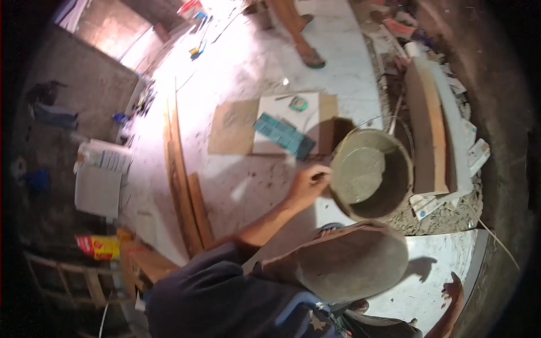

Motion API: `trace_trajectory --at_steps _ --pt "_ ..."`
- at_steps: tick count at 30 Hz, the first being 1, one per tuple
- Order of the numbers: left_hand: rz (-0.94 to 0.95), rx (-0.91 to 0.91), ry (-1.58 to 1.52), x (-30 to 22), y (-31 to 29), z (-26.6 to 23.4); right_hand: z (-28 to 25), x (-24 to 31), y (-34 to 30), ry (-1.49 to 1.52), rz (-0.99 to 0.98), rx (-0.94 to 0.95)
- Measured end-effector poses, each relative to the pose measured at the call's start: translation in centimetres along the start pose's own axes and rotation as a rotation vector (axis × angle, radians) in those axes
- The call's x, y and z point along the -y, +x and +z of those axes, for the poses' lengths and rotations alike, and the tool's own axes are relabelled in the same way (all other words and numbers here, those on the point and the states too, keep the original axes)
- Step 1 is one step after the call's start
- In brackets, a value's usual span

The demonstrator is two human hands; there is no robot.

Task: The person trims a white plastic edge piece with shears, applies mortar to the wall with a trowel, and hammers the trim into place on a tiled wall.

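- Floor (234, 186): pale, smooth slabs, soiled with grey smears and crumbs; strong light whitens its far left part.
- Room: bare, rough grey wall (96, 73) on the left. Along the floor's right edge runs a strip of loose rubble (445, 219), grainy and littered with scraps.
- Bucket (404, 194): round, dark, rim crusted with residue, thin wire handle; located near the floor's right edge, beside the rubble. Contains wet grey mix (360, 172), smooth and pasty.
- Left hand (311, 183): at the bucket's left rim, fingers curled; whether they touch the rim or grip anything cannot be told.
- Right hand (452, 291): well apart from the bucket, by the floor's near right corner; fingers spread and bent, nothing seen in them.
- Cardboard sheet (230, 128): flat, brown, lying mid-floor with a white panel (267, 107) on it.
- Teal tile strip (282, 135): made up of small squares, set slantwise across the panel's near edge; green tape measure (298, 103), rounded, just beyond.
- Timber lengths (181, 194): narrow, straight-sided, along the floor's left side.
- Long slabs (431, 124): brown and pale, on edge upon the rubble.
- Co-worker's sandalled foot (311, 58): on the floor beyond the cardboard.
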State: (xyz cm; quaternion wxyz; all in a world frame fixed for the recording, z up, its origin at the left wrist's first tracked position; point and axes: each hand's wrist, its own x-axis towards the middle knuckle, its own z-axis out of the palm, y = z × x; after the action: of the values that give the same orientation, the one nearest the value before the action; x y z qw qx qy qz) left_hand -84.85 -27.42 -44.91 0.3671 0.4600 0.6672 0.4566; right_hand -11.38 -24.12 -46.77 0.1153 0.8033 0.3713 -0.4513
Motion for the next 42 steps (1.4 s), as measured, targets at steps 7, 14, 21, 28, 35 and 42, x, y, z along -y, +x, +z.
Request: trace_trajectory --at_steps 7,14,21,28,35,42 --pt "-0.030 -0.042 -0.288 -5.3 16.1 -6.0 5.3 3.7 1.1 -0.205 -0.420 -0.078" --pt "0.073 0.156 -0.141 -18.1 31.5 -3.2 7.8 3.7 0.3 -0.379 -0.472 -0.131" --pt "0.710 0.783 0.009 -30.9 18.3 12.2 8.1 1.4 1.0 -0.357 -0.547 -0.310" --pt "0.634 1.377 0.022 -26.7 0.9 15.9 9.9 1.8 1.6 -0.358 -0.766 -0.374" --pt "0.432 0.687 0.027 -19.7 2.6 11.7 10.0 1.2 -1.1 -0.299 -0.650 -0.264" --pt "-0.069 0.127 0.490 -0.6 18.2 6.4 10.3 5.7 -3.7 -0.215 -0.634 -0.162"
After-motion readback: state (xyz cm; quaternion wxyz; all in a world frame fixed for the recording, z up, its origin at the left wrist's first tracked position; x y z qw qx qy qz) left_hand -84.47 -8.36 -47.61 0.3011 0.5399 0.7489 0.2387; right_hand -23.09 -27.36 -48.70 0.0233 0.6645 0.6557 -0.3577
